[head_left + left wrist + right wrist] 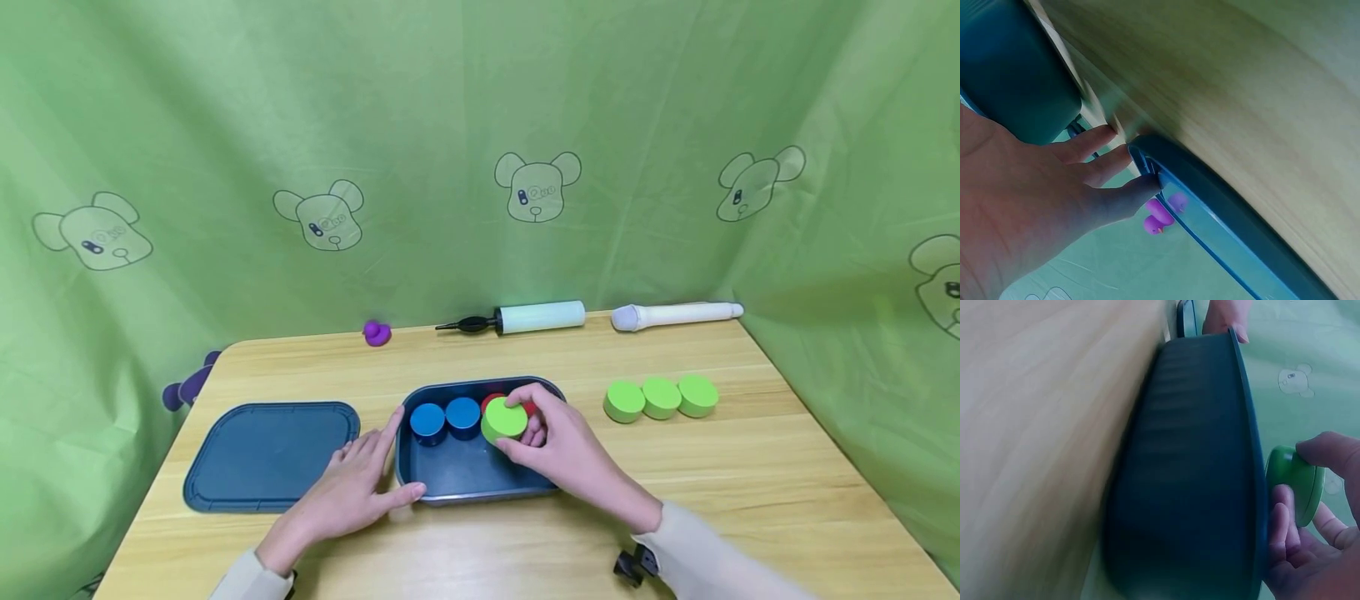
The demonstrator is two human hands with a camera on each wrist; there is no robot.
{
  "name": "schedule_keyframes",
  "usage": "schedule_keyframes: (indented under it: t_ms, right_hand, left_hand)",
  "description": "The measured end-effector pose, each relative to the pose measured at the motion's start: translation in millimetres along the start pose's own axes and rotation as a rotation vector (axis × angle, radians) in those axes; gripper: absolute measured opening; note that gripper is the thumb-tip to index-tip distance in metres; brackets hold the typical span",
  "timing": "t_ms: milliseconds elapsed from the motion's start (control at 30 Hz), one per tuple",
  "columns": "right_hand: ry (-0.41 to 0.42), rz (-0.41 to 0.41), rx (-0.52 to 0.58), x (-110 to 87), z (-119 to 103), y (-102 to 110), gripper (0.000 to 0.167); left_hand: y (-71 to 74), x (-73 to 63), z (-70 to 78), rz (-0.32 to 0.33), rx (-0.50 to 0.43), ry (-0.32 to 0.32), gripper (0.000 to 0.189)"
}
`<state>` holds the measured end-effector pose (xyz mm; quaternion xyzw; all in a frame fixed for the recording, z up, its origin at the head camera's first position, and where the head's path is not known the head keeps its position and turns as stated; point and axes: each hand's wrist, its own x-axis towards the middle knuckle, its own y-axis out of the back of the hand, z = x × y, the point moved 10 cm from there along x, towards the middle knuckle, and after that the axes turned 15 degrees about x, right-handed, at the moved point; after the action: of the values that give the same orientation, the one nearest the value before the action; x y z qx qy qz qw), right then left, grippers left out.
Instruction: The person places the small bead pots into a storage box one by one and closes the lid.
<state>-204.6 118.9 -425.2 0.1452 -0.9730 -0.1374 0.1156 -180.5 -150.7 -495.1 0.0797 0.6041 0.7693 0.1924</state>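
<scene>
In the head view a dark blue rectangular box (pixel 468 477) stands in front of the person. Two blue round blocks (pixel 428 421) sit inside by its left wall; red round blocks (pixel 492 400) show only partly behind the right hand. The right hand (pixel 558 437) pinches a green round block (pixel 505 419) between thumb and fingers, over the box. That green block (pixel 1297 484) appears beyond the box's rim in the right wrist view. The left hand (pixel 356 487) spreads its fingers along the box's left side, with the thumb at the near left corner.
A dark blue lid (pixel 270 457) lies left of the box. Three green round blocks (pixel 662 397) stand in a row at the right. Along the back edge are a purple duck (pixel 377 333), a hand pump (pixel 540 317) and a white microphone-shaped object (pixel 678 315). A green curtain surrounds the table.
</scene>
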Motion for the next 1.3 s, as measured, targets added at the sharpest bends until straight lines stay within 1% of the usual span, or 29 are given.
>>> schedule_keyframes:
  t_ms: [133, 267, 367, 500, 767, 967, 1233, 1300]
  right_hand:
    - [0.023, -0.019, 0.001, 4.9, -1, -14, 0.048]
    - [0.028, -0.063, 0.005, 9.1, 1, -31, 0.046]
    - [0.017, -0.103, 0.002, 11.0, 2, -42, 0.045]
    - [-0.002, -0.157, -0.031, 14.5, 4, -57, 0.044]
    - [-0.041, -0.259, -0.072, 21.0, 9, -85, 0.040]
    - [-0.039, -0.279, -0.105, 23.6, 11, -99, 0.041]
    - [-0.066, -0.268, -0.151, 27.6, 14, -112, 0.039]
    - [-0.061, -0.266, -0.165, 28.0, 13, -114, 0.039]
  left_hand:
    - [0.1, -0.2, -0.8, 0.003, 0.004, 0.000, 0.109]
    - [0.9, -0.6, -1.3, 0.010, 0.007, -0.001, 0.108]
    - [1.3, -0.5, -1.4, 0.012, 0.006, -0.002, 0.107]
    - [2.5, -0.6, -1.2, 0.020, 0.005, -0.008, 0.107]
    - [0.2, 0.9, -1.3, 0.000, -0.008, -0.002, 0.107]
    - [2.0, 1.4, 0.6, 0.007, -0.009, -0.012, 0.107]
    - [2.1, -0.1, 1.2, 0.005, -0.015, -0.011, 0.107]
    - [2.0, -1.0, 0.8, 0.005, -0.012, -0.008, 0.108]
